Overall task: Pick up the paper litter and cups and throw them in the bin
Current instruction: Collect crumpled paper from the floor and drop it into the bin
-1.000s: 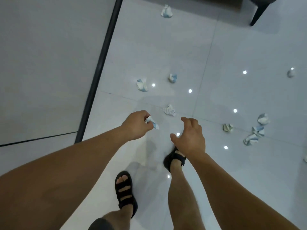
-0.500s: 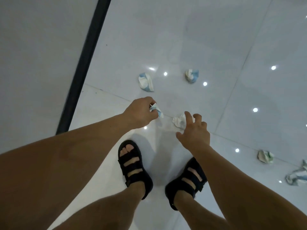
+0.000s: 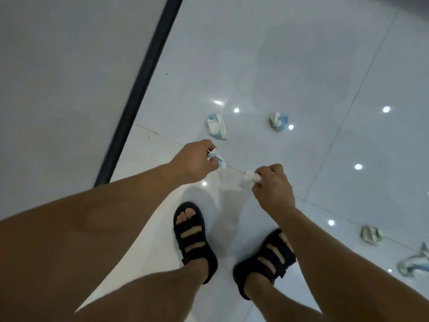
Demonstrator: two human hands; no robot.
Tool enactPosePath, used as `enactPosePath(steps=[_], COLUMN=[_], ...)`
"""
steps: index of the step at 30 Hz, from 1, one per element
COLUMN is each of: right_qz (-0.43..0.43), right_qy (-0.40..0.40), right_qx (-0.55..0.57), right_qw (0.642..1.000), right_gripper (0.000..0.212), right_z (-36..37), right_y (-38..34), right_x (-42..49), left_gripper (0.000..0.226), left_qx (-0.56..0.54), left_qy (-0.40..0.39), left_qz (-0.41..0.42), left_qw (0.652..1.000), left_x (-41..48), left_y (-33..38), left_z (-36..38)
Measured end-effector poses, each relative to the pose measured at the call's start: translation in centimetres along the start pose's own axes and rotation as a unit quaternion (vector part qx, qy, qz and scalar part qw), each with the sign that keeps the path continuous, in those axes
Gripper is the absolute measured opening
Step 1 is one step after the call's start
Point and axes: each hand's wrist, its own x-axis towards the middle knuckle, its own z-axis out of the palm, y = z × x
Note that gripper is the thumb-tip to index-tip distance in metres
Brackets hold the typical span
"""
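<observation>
**Head view.** The left hand (image 3: 195, 162) is clenching a crumpled blue-and-white scrap (image 3: 217, 158) at frame centre. Just right of centre, the fingers (image 3: 263, 175) of the right hand (image 3: 272, 187) are pinching a white paper wad (image 3: 251, 176) low over the floor (image 3: 301, 66). Whether the wad is clear of the tile cannot be told. Two crushed cups (image 3: 217, 127) (image 3: 279, 121) are lying above the hands. A greenish piece (image 3: 371, 235) is lying at lower right. The bin is not in view.

**Risk.** The wad is being held by one edge only, so a loose pinch is likely to drop it. With both hands loaded, reaching for more litter is risking a spill.

**Materials.** The paper is looking thin, creased and irregular. The cups are looking flattened and thin-walled. The tile is glossy and is reflecting ceiling lights.
</observation>
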Motion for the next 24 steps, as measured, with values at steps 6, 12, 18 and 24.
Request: enactPosePath(steps=[6, 12, 18, 24], right_qz=[-0.088, -0.162, -0.271, -0.387], right_qy=[0.046, 0.045, 0.010, -0.015], right_qx=[-0.032, -0.086, -0.129, -0.193], right_qw=[0.994, 0.982, 0.954, 0.901], right_gripper=[0.025, 0.025, 0.026, 0.027], right_z=[-16.2, -30.3, -37.6, -38.5], right_y=[-9.3, -18.4, -25.9, -31.1], right_x=[-8.9, -18.4, -28.4, -36.6], left_gripper=[0.031, 0.028, 0.029, 0.010], left_qx=[-0.056, -0.112, -0.176, -0.253], left_qy=[0.042, 0.143, 0.248, 0.346], left_qz=[-0.011, -0.028, -0.072, -0.123], left_qw=[0.997, 0.983, 0.950, 0.895], left_x=[-12.9, -27.3, -41.8, -55.0], left_y=[7.6, 13.5, 16.2, 16.5], left_z=[-10.1, -20.0, -23.6, -21.0])
